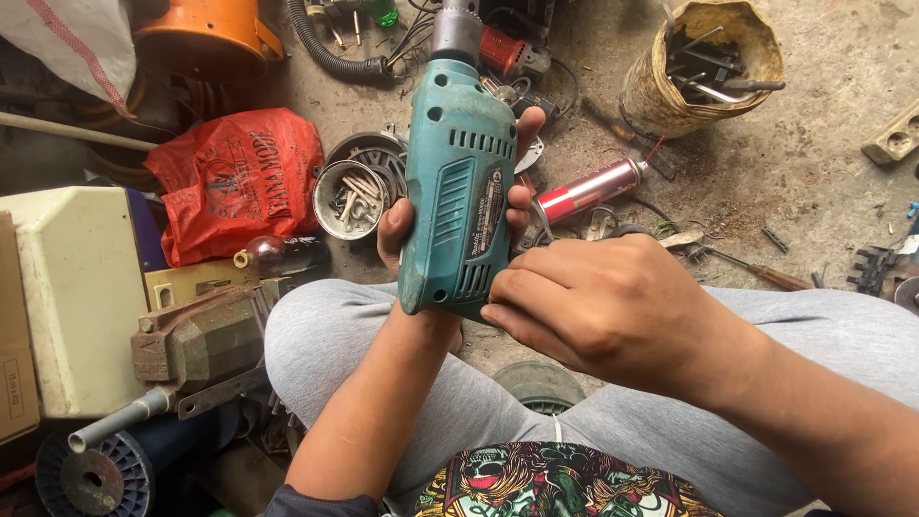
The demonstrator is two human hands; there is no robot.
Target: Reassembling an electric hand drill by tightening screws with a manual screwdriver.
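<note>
I am sitting cross-legged on the concrete floor (pixel 842 182), and my left hand (pixel 450 225) is wrapped around the teal electric drill (pixel 458 182) from underneath, thumb on the left side of the casing and fingertips curling up over its right edge. The drill stands almost upright in the middle of the view, its grey chuck pointing far away from me and its butt end near my lap. My right hand (pixel 598 306) is mostly closed, fingers bunched and pressed against the lower right corner of the drill body, near the vent slots (whether I pinch a small tool or screw there, I cannot tell, since my fingers hide the spot).

Just left of the drill, on the floor, a round metal tin (pixel 347 199) holds loose screws and bolts. Further left lies a crumpled red plastic bag (pixel 239 177), and nearer to me on that side sits a rusty grey bench vise (pixel 196 345), with a cream-coloured box (pixel 72 287) beside it. To the right of the drill a red and silver cylindrical can (pixel 589 190) lies on its side. Far right stands a battered yellowish bucket (pixel 670 91) full of metal tools. A screwdriver (pixel 756 273) lies on the floor at right, just beyond my knee.
</note>
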